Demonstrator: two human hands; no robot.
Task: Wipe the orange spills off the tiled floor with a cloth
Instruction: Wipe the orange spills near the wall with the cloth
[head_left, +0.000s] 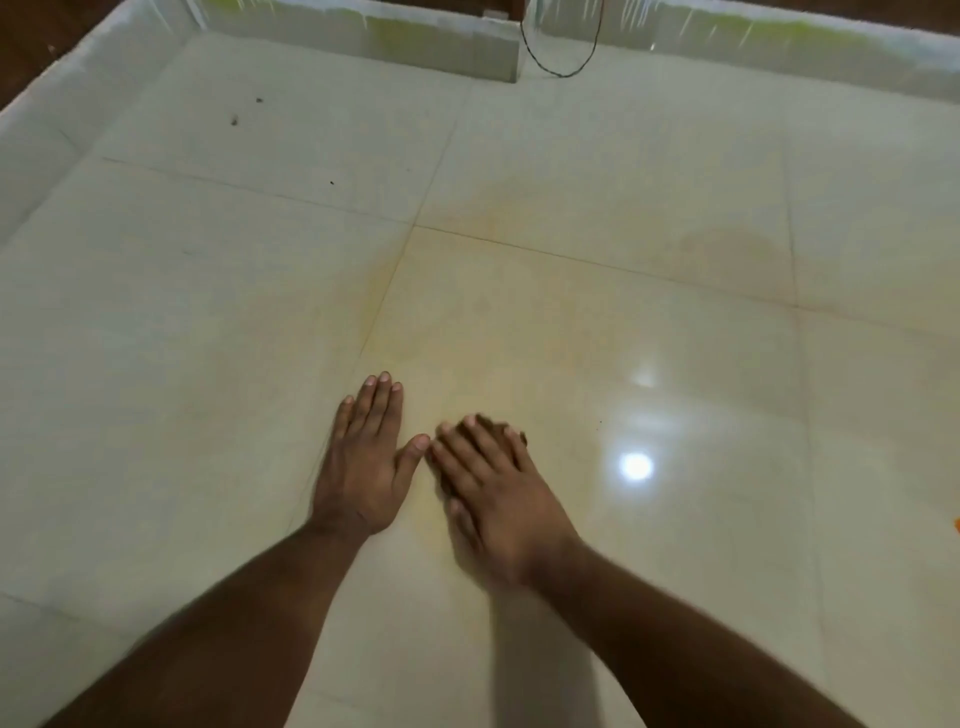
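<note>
Head view: glossy tiled floor (519, 322), faint orange film ahead of both hands. My left hand (363, 467) lies flat, fingers straight, holding nothing. My right hand (498, 499), blurred, also flat; no cloth visible, perhaps hidden beneath. Orange scrap (955, 525) far right. Risk: bare palms merely smear the residue.

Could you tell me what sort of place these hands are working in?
Probably an indoor room at floor level, near a wall. Glossy cream floor tiles with grout lines reflect a lamp, a tiled skirting runs along the far edge, and a thin black wire hangs down to the floor.
</note>
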